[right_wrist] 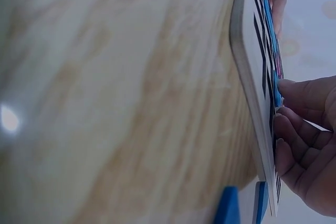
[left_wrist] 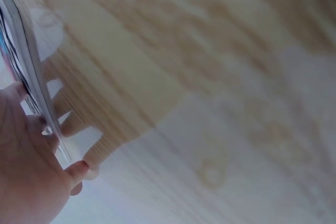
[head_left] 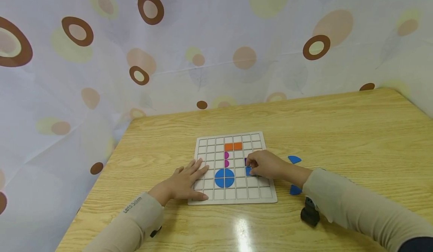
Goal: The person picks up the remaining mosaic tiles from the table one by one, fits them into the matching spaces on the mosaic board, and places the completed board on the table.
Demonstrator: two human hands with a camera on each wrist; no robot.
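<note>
Where the blue piece is: right of centre in the lower half of the head view, at the right part of the board, the blue piece partly hidden by the right hand.
Right fingers: bent, thumb and fingertips drawn in and seemingly pinching the blue piece; whether it is lifted or lies flat in its square, I cannot tell.
Left hand: the left hand rests on the board's left edge, fingers spread apart, holding no piece.
Blue piece, weight and feel: probably light and stiff, judging by the loose wedges, which look like thin slabs at the bottom of the right wrist view; the smooth face may slide under a fingertip, and breakage seems unlikely.
Blue piece, hold: best pinched by opposite edges between thumb and forefinger, as a flat face gives little to grip.
Upper wedge and lower wedge: on bare table, right of the board; the upper wedge lies free, the lower wedge close by the right sleeve. Lying flat, each likely needs a nail under its rim.
Board: flat, rigid-looking, probably apt to skid if pushed; the border is the safest hold, well away from the blue disc.
</note>
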